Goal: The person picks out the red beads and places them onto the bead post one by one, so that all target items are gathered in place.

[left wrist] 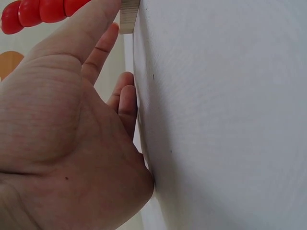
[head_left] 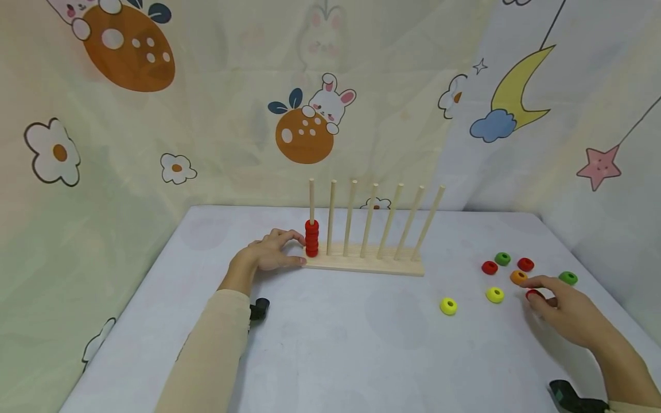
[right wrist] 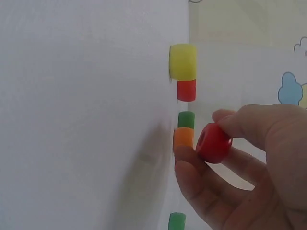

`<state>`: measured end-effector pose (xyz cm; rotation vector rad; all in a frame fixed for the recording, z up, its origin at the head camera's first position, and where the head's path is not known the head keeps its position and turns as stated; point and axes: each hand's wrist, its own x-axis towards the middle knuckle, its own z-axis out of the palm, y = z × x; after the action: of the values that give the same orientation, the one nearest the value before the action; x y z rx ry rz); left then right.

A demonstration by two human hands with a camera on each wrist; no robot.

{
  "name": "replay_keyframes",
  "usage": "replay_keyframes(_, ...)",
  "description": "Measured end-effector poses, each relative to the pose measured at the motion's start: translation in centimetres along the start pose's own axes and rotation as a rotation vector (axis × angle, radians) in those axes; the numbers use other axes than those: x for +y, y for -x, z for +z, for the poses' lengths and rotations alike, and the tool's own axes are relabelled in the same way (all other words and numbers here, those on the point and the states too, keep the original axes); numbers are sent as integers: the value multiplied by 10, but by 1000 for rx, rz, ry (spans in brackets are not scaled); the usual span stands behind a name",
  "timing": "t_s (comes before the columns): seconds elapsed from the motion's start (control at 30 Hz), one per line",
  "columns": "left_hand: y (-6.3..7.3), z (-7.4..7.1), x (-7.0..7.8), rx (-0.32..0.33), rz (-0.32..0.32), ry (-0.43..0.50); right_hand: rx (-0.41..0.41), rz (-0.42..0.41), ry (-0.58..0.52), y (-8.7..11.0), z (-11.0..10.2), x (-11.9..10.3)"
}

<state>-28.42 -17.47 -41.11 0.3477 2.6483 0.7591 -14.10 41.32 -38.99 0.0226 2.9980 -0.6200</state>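
In the head view my left hand (head_left: 271, 250) lies at the left end of a wooden peg stand (head_left: 361, 264), thumb at its front corner. The fingers are fairly straight, and in the left wrist view the thumb of the left hand (left wrist: 62, 120) reaches the base's end. Several red beads (head_left: 312, 240) are stacked on the leftmost peg beside it; the other pegs are bare. Over at the right, my right hand (head_left: 570, 312) pinches a red bead (right wrist: 214, 143) between thumb and fingers, above the tabletop. Close by its fingertips lies an orange bead (head_left: 518, 277).
Loose beads lie around the right hand: two yellow beads, one nearer (head_left: 448, 306) and one farther (head_left: 494, 295), a red bead (head_left: 489, 268), another red bead (head_left: 525, 264), a green bead (head_left: 502, 258) and another green bead (head_left: 568, 278). A printed cloth (head_left: 232, 115) hangs behind the white table (head_left: 330, 344).
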Motion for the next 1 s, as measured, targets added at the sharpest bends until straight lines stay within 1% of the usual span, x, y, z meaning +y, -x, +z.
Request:
replay_keyframes(0.07, 0, 0, 0, -1, 1, -2, 22, -13, 0, 1, 2, -2)
replay_keyframes(0.2, 1, -1, -1, -5, 13, -7, 96, -51, 10, 3, 5, -5)
replay_keyframes(0.33, 1, -1, 0, -11, 35, -5, 147, -55, 17, 3, 6, -9)
replay_keyframes(0.43, 1, -1, 0, -12, 37, -7, 176, -90, 16, 3, 8, -11)
replay_keyframes(0.53, 1, -1, 0, -10, 32, -10, 212, -142, 15, 2, 10, -15)
replay_keyframes(0.7, 1, -2, 1, -12, 24, -6, 290, -186, -15, -5, 13, -23)
replay_keyframes(0.83, -1, -2, 1, -8, 22, -8, 365, -239, -71, -11, 15, -33)
replay_keyframes(0.9, -1, -2, 0, -7, 22, -4, 389, -269, -96, -13, 16, -38)
replay_keyframes(1.0, -1, -1, 0, -5, 20, -5, 413, -294, -102, -15, 16, -44)
